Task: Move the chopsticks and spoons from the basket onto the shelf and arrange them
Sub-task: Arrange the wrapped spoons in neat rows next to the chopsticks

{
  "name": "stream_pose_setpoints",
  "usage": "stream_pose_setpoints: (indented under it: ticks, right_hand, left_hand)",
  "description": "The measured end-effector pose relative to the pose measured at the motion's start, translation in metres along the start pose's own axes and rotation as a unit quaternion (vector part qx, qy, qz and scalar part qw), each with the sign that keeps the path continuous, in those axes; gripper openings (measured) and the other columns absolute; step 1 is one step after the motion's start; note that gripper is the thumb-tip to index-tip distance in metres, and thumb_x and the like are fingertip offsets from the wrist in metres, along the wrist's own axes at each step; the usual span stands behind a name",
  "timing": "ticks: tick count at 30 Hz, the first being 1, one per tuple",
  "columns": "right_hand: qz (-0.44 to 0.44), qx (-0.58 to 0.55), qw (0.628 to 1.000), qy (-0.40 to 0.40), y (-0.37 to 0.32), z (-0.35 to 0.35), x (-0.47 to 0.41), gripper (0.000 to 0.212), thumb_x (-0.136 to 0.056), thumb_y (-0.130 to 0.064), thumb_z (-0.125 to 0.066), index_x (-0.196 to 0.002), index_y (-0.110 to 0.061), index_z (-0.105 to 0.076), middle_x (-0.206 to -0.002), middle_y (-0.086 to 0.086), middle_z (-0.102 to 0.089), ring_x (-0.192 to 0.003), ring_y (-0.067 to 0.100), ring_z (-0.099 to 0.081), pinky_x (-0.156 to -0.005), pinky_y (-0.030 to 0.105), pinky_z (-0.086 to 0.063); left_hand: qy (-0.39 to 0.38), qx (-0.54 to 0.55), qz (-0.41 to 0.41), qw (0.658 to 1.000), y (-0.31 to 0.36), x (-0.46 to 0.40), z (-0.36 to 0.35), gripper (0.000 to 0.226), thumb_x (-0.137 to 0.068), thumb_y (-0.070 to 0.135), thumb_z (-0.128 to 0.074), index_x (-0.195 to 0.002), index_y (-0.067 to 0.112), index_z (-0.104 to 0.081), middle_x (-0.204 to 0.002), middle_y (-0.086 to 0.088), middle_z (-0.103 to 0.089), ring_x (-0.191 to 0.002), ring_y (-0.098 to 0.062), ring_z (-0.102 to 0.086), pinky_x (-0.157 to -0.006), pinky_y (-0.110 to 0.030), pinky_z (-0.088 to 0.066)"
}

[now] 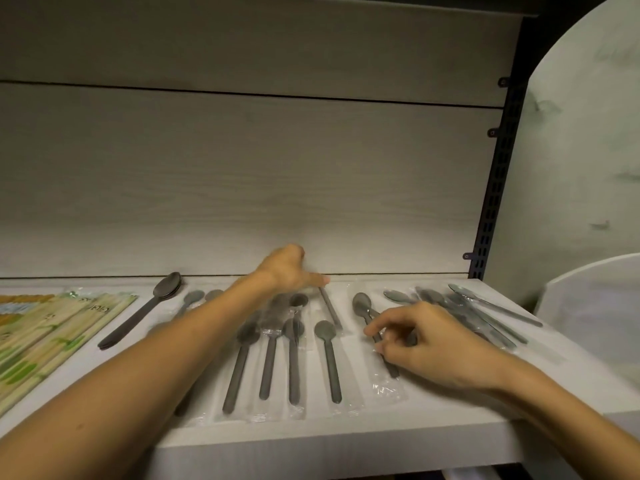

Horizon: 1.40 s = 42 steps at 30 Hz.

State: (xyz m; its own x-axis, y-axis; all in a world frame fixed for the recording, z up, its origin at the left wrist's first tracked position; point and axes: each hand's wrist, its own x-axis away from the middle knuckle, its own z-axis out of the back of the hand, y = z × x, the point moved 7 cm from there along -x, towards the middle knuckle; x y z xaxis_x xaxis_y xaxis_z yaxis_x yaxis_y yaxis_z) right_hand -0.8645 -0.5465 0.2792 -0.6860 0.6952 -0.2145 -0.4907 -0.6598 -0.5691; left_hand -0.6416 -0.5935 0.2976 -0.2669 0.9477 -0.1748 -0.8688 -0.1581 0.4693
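- Grey, matte, long-handled spoons in clear plastic sleeves [332,362] lie in a loose row across the pale wood-grain shelf [346,441], bowls toward the back wall, handles toward the front edge; that layout looks like the arranging already under way.
- Bundles of light bamboo chopsticks in green-printed wrappers [45,334] lie fanned at the far left of the shelf, well apart from both hands.
- A dark, unwrapped-looking stack of spoons [145,313] lies slanted between the chopsticks and the sleeved row.
- The right hand [426,344] has its grip pinched on one sleeved grey spoon [367,313] at the handle, probably to turn it parallel with its neighbours.
- The left hand [287,268] reaches over the row toward the back, blurred; its thumb sticks out and the other fingers look curled, but I cannot tell whether the grip holds anything. A thin wrapped handle [329,310] lies just under the thumb.
- A looser heap of sleeved spoons [485,313] at the right end overlaps at angles and likely needs straightening.
- No basket is in view.
- A white curved object [595,299] stands beyond the right end.
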Motion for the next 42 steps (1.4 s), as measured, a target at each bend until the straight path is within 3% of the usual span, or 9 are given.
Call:
stream_pose_setpoints:
  ticks: [3,8,13,20,24,28,32,36,42]
  right_hand:
    - [0.003,0.023,1.0,0.002,0.0,0.001,0.001,0.017,-0.086,-0.025,-0.063,-0.1,-0.029,-0.072,-0.077,-0.005,-0.07,-0.069,0.005,-0.06,-0.069,0.013,-0.048]
    - [0.006,0.04,0.999,0.009,-0.002,0.001,-0.001,0.019,-0.086,-0.026,-0.064,-0.103,-0.026,-0.072,-0.078,-0.005,-0.07,-0.068,0.0,-0.058,-0.071,0.015,-0.048]
    - [0.006,0.036,0.999,0.013,-0.002,-0.001,-0.001,0.017,-0.086,-0.026,-0.063,-0.102,-0.026,-0.072,-0.074,-0.004,-0.07,-0.067,0.001,-0.057,-0.074,0.019,-0.049]
    - [0.013,0.059,0.996,0.062,-0.003,0.007,-0.022,0.018,-0.085,-0.021,-0.064,-0.1,-0.024,-0.073,-0.072,-0.011,-0.066,-0.067,-0.002,-0.056,-0.065,0.006,-0.041]
    - [-0.001,0.066,0.996,0.064,0.001,0.003,-0.056,0.014,-0.086,-0.022,-0.067,-0.099,-0.019,-0.071,-0.063,-0.013,-0.058,-0.058,-0.001,-0.048,-0.063,0.016,-0.036]
    - [0.009,0.119,0.992,0.028,0.003,-0.011,-0.072,0.02,-0.088,-0.031,-0.065,-0.107,-0.024,-0.068,-0.074,-0.01,-0.066,-0.073,0.008,-0.055,-0.076,0.028,-0.046]
    - [0.013,0.132,0.987,0.089,0.009,0.001,-0.068,0.022,-0.089,-0.042,-0.061,-0.104,-0.027,-0.068,-0.082,-0.01,-0.066,-0.08,0.012,-0.057,-0.076,0.029,-0.047]
    - [-0.013,0.088,0.982,0.166,0.022,0.034,-0.061,0.008,-0.089,-0.03,-0.063,-0.086,-0.026,-0.07,-0.077,-0.012,-0.066,-0.075,0.007,-0.058,-0.07,0.023,-0.045]
    - [-0.063,0.043,0.97,0.232,0.042,0.065,-0.04,0.014,-0.089,-0.021,-0.063,-0.078,-0.025,-0.07,-0.073,-0.009,-0.07,-0.072,0.006,-0.063,-0.06,0.009,-0.046]
  left_hand:
    - [0.044,-0.107,-0.054,0.992,0.005,0.008,0.007,0.069,-0.079,0.055,-0.068,-0.132,0.017,-0.046,-0.122,-0.008,-0.056,-0.112,-0.027,-0.052,-0.094,-0.041,-0.046]
    - [-0.103,-0.093,-0.114,0.984,0.018,0.026,-0.013,0.05,-0.08,0.065,-0.058,-0.112,0.027,-0.066,-0.114,0.005,-0.066,-0.105,-0.017,-0.059,-0.095,-0.039,-0.048]
    - [-0.12,-0.077,-0.129,0.981,0.022,0.033,-0.026,0.046,-0.082,0.06,-0.061,-0.116,0.029,-0.065,-0.123,0.009,-0.063,-0.113,-0.015,-0.056,-0.1,-0.038,-0.045]
    - [-0.131,-0.007,-0.107,0.986,0.01,0.031,-0.024,0.036,-0.08,0.048,-0.07,-0.111,0.029,-0.068,-0.123,0.014,-0.062,-0.112,-0.008,-0.053,-0.093,-0.023,-0.038]
    - [-0.116,0.014,-0.102,0.988,0.008,0.029,-0.021,0.029,-0.081,0.041,-0.071,-0.109,0.031,-0.069,-0.116,0.011,-0.064,-0.11,-0.011,-0.057,-0.095,-0.027,-0.045]
    - [-0.079,0.019,-0.102,0.991,0.006,0.029,-0.019,0.034,-0.085,0.037,-0.067,-0.117,0.025,-0.065,-0.119,0.003,-0.063,-0.109,-0.017,-0.058,-0.09,-0.029,-0.046]
    - [-0.046,-0.023,-0.149,0.987,0.011,0.031,-0.019,0.034,-0.091,0.038,-0.059,-0.123,0.025,-0.06,-0.128,0.002,-0.06,-0.118,-0.019,-0.053,-0.099,-0.04,-0.045]
    - [-0.064,-0.045,-0.202,0.976,0.018,0.033,-0.026,0.033,-0.093,0.049,-0.05,-0.12,0.035,-0.062,-0.127,0.011,-0.061,-0.117,-0.013,-0.054,-0.101,-0.039,-0.044]
    - [-0.054,-0.08,-0.227,0.969,0.025,0.036,-0.029,0.038,-0.091,0.059,-0.044,-0.114,0.036,-0.065,-0.117,0.013,-0.066,-0.106,-0.01,-0.058,-0.096,-0.036,-0.046]
